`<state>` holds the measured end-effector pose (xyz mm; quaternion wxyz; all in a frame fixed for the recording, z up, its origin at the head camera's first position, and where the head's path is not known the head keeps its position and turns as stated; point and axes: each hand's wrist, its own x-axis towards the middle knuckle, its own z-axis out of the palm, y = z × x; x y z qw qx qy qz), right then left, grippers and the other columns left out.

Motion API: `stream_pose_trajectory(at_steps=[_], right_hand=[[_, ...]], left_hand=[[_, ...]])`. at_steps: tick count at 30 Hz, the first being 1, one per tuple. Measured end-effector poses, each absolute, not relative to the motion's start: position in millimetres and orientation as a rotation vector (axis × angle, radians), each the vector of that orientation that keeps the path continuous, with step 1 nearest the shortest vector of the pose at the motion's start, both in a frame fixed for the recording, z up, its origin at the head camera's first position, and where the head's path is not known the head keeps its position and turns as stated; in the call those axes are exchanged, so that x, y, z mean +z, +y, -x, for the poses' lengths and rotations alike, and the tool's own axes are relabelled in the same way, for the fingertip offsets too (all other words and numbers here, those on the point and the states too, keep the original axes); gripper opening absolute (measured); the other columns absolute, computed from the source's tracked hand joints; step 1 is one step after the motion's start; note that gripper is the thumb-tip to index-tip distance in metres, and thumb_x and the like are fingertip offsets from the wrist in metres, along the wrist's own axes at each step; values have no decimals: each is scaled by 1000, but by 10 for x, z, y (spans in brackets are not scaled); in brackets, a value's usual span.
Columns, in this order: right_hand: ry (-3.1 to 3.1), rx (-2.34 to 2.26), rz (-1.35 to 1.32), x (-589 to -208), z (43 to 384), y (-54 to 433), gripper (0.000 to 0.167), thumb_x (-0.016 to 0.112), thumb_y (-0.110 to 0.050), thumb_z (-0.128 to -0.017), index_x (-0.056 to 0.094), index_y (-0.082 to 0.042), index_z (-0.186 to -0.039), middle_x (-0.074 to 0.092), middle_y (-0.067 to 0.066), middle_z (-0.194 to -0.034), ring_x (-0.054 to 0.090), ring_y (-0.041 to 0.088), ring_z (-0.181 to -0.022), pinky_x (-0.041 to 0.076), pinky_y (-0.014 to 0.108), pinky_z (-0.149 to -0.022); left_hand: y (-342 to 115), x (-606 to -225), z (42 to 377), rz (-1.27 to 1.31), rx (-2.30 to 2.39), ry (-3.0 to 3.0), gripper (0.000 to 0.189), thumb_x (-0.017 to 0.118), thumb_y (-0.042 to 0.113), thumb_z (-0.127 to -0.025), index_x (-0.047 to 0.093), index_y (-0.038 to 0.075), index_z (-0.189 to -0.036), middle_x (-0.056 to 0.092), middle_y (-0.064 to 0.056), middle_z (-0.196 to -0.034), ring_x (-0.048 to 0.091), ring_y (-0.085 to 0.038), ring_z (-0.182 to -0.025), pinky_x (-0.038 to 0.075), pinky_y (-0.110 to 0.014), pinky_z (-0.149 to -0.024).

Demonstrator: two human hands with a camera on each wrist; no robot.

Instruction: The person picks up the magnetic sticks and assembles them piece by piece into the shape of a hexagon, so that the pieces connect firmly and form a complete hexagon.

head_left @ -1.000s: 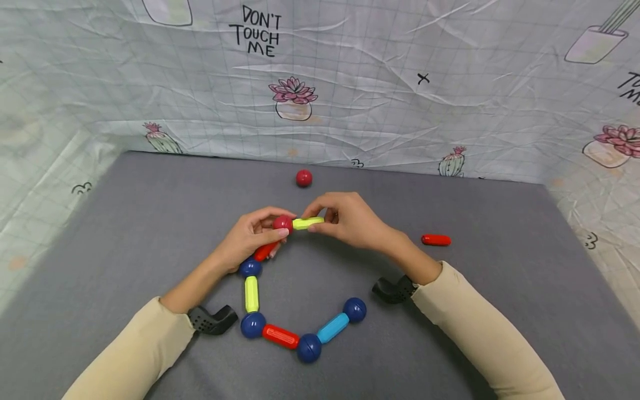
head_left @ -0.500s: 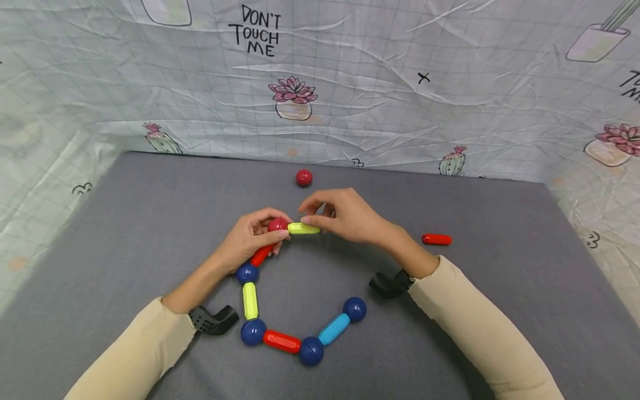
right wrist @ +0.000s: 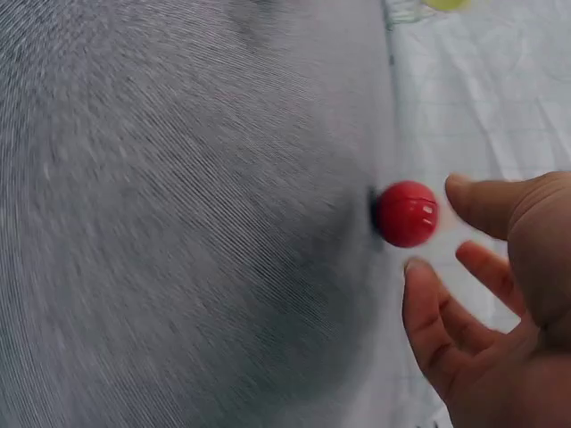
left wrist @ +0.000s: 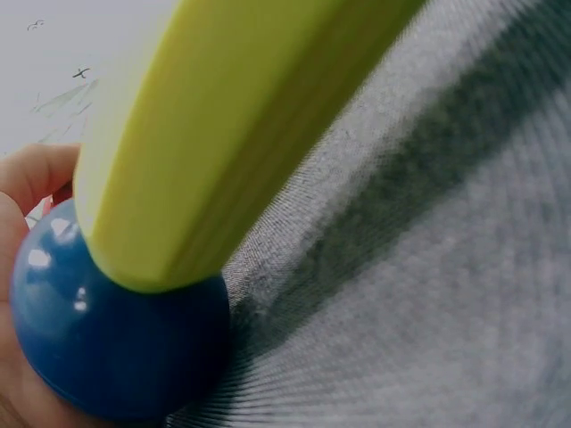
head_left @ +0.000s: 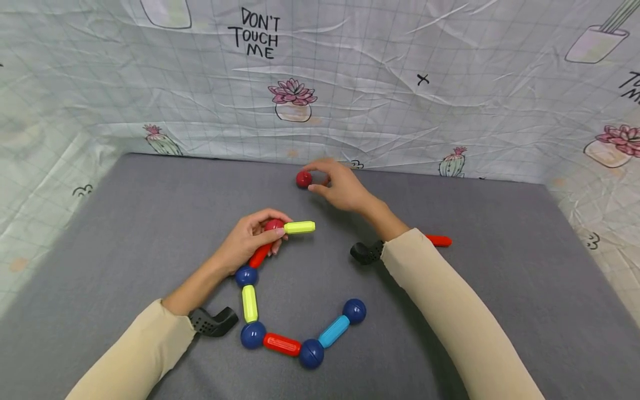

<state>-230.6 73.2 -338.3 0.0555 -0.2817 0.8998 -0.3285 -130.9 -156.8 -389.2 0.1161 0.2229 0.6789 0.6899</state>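
Observation:
With thumb and fingers my left hand [head_left: 252,236] grips a red ball [head_left: 274,225] that joins a red rod [head_left: 260,254] to a yellow-green rod [head_left: 300,227] pointing right. That red rod leads down to a blue ball [head_left: 246,276], seen large in the left wrist view with a yellow-green rod [left wrist: 223,134] across it. My right hand [head_left: 342,186] reaches to a loose red ball [head_left: 303,179] at the back of the table. In the right wrist view its thumb and fingers stand spread beside the loose red ball [right wrist: 408,214], holding nothing.
The linked chain curves toward the front through a red rod [head_left: 282,344] and a light blue rod [head_left: 334,331], ending in a blue ball [head_left: 354,311]. Partly behind the right sleeve lies a loose red rod [head_left: 440,240]. Printed cloth [head_left: 370,111] hangs behind the grey table [head_left: 165,211].
My right hand has let go of the yellow-green rod and moved back to the loose red ball. The left hand's held end of the chain has shifted slightly left.

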Motion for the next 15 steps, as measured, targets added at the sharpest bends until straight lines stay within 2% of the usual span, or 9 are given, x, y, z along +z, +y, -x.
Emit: stream_pose_trajectory(at_steps=[5, 8, 15], right_hand=[[2723, -929, 882, -3489, 2345, 666, 50, 69, -16, -90, 53, -15, -137, 42, 4, -143, 56, 23, -94, 45, 37, -83], [2711, -920, 900, -3522, 2360, 654, 52, 71, -16, -89, 52, -17, -138, 44, 4, -143, 56, 23, -98, 44, 36, -88], [2765, -946, 907, -3596, 2389, 649, 39, 73, -17, -86, 64, -15, -124, 57, 4, -126, 54, 21, -96, 44, 36, -84]], left_hand=[[-1564, -3879, 1297, -638, 2021, 1994, 23, 57, 9, -97, 57, -3, -116, 59, -28, -91, 56, -23, -62, 49, -28, -56], [-1568, -3873, 1293, -631, 2014, 2002, 23, 57, 9, -97, 57, -3, -117, 59, -28, -91, 56, -22, -63, 49, -27, -57], [-1570, -3890, 1307, -625, 1980, 2037, 24, 57, 9, -97, 58, -2, -117, 61, -26, -92, 56, -22, -65, 50, -27, -59]])
